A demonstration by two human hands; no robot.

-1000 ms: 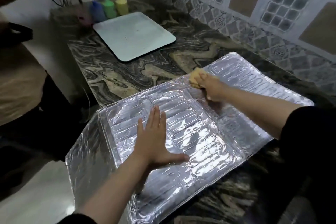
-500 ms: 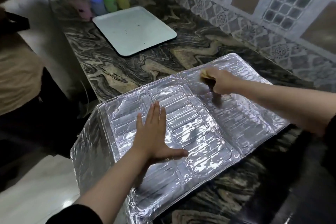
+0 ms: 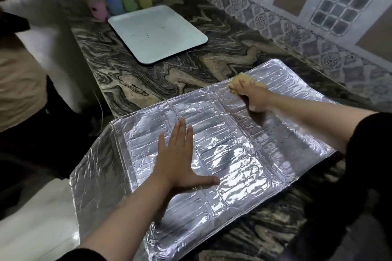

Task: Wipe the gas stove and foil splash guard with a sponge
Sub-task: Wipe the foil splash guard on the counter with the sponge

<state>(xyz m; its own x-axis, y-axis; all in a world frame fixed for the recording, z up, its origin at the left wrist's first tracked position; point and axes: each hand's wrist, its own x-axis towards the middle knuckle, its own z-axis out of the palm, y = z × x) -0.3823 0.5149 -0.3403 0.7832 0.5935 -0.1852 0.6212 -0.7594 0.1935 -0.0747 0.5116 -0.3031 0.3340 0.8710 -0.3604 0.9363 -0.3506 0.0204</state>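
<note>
The foil splash guard (image 3: 222, 150) lies unfolded flat on the marbled tabletop (image 3: 169, 74), its left panel hanging over the edge. The right hand (image 3: 254, 95) has its grip curled around a yellow sponge (image 3: 237, 82), pressed on the foil's far edge. The left hand (image 3: 180, 165) rests flat on the middle panel, fingers straight. A pale tray (image 3: 157, 34) sits farther back.

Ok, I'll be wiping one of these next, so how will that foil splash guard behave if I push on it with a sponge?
The embossed silver foil splash guard probably flexes easily: its left panel droops over the counter edge. It is likely light and apt to slide, since the left hand presses flat on it while the right hand rubs the yellow sponge along the far edge.
</note>
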